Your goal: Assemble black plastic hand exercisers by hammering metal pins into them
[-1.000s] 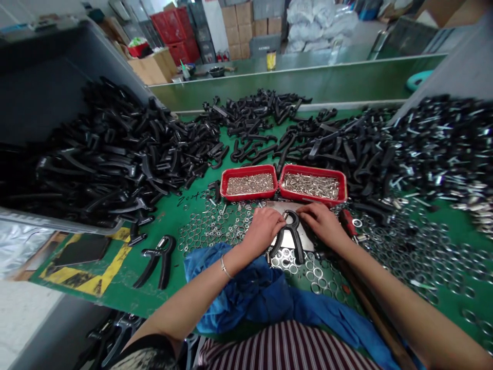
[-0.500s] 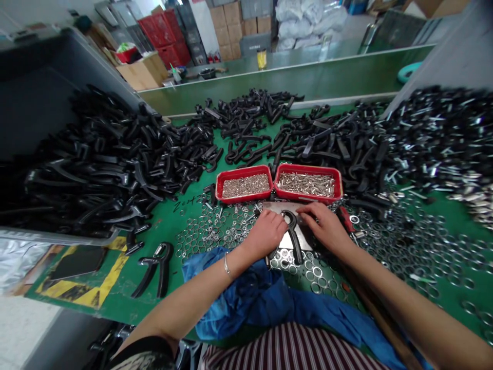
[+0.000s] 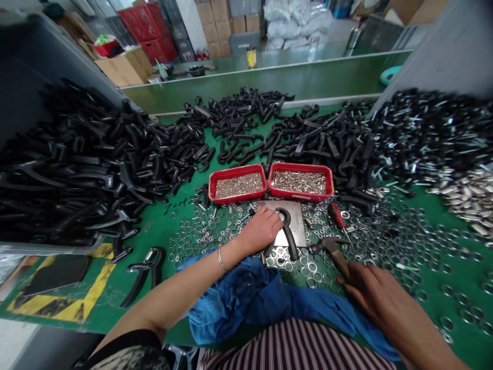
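Note:
On the metal plate (image 3: 299, 218) my left hand (image 3: 264, 226) is closed on a black hand grip strengthener (image 3: 288, 234), its fingers over the looped top. One handle points toward me; the other is partly hidden under the hand. At the lower right, my right hand (image 3: 385, 298) is wrapped round the wooden handle of a hammer (image 3: 339, 262). The claw head of that hammer rests among metal rings, just right of the plate. A second grip strengthener (image 3: 148, 270) with a spring lies apart on the left of the table.
Two red trays (image 3: 238, 197) of small metal pins and bits stand behind the plate. Black handles (image 3: 96, 159) are heaped left and behind. A red screwdriver (image 3: 337, 215) lies on the right among loose rings (image 3: 370, 241). A blue cloth (image 3: 246, 300) covers the front edge.
My right hand has left the grip strengthener and moved down and right onto the hammer, whose head now shows beside the plate. My left hand stays on the grip strengthener.

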The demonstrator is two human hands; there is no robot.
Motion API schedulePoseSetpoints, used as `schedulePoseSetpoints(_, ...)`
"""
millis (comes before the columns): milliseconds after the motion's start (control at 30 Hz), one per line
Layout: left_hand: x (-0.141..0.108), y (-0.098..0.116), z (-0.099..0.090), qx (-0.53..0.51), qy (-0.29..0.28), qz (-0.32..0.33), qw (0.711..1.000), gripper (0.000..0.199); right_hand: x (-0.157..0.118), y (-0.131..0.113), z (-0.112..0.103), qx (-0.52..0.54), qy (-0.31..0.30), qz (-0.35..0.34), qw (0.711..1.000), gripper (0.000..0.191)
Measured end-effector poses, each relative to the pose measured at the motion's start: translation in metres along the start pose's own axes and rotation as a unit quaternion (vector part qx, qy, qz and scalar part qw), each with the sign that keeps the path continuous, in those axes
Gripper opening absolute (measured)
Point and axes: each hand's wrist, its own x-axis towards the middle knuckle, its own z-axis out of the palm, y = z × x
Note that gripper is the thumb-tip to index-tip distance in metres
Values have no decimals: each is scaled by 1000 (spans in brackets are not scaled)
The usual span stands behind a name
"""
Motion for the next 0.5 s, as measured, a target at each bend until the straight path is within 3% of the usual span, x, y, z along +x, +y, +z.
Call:
schedulePoseSetpoints(100, -4, 6, 0, -62, 27, -54, 996, 26, -8, 6, 4, 7, -12, 17, 1000, 32)
schedulePoseSetpoints(233, -11, 3, -11, -163, 103, -159, 968, 23, -5, 13, -4, 61, 10, 37, 997, 31)
schedulePoseSetpoints(300, -11, -18, -22, -158, 128, -215, 955, 23, -2, 10, -12, 109, 3, 67, 992, 35)
schedulePoseSetpoints(367, -10, -52, -33, -109, 112, -293, 943, 23, 5, 2, -22, 170, -47, 113, 978, 38)
schedulePoseSetpoints(433, -9, -91, -41, -58, 36, -380, 922, 21, 18, -12, -32, 213, -110, 133, 962, 39)
schedulePoseSetpoints(500, -7, -123, -44, -57, -31, -427, 902, 15, 35, -29, -41, 220, -131, 116, 960, 39)
